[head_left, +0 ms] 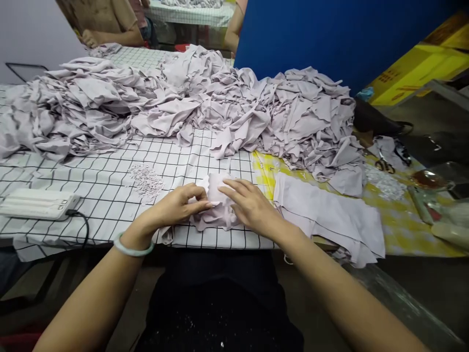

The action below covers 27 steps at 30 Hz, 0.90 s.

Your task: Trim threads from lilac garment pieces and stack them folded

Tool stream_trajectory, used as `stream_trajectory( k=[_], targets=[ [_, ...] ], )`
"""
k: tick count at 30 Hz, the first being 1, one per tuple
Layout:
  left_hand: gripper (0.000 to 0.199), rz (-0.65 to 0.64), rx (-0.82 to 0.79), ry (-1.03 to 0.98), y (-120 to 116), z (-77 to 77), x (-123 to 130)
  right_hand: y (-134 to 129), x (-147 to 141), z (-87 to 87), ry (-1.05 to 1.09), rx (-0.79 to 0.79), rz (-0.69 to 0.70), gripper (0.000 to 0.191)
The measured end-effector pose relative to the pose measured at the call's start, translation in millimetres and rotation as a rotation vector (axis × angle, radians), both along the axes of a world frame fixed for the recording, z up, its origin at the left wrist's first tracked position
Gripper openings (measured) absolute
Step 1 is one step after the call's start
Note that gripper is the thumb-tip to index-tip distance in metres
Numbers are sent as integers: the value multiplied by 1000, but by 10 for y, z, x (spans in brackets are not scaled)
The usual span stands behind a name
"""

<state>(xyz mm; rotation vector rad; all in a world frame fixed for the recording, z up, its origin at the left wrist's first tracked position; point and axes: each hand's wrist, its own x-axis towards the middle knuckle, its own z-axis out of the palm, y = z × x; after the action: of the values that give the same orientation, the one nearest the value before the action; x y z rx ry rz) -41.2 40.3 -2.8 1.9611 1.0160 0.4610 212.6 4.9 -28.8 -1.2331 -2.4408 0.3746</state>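
A pale lilac fabric piece lies at the table's front edge, between my two hands. My left hand is closed, its thumb and forefinger pinching the left side of that fabric. Over the right side rests my right hand, fingers spread and lying flat on the cloth. The fabric's lower part is rumpled. A small heap of pale scraps sits just beyond my left hand. To the right of my right hand is a flat stack of the same fabric, partly overhanging the front edge.
A large fabric pile spans the back of the table. A white power bank with a black cable lies at left. At right are scissors and white scraps. Another person's arm shows at the back, beside a blue panel.
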Motion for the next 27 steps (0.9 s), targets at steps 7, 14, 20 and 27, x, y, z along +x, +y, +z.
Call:
stream_trajectory(
  k=[7, 14, 20, 27],
  targets=[
    [27, 352, -44, -139, 204, -153, -175, 79, 391, -58, -14, 138, -47, 26],
    [10, 623, 350, 51, 343, -324, -154, -737, 489, 441, 40, -587, 206, 18],
    [29, 383, 562, 279, -239, -370, -123, -176, 39, -274, -61, 130, -321, 29],
    [25, 533, 480, 435, -207, -546, -229, 161, 95, -409, 101, 306, -621, 11]
  ],
)
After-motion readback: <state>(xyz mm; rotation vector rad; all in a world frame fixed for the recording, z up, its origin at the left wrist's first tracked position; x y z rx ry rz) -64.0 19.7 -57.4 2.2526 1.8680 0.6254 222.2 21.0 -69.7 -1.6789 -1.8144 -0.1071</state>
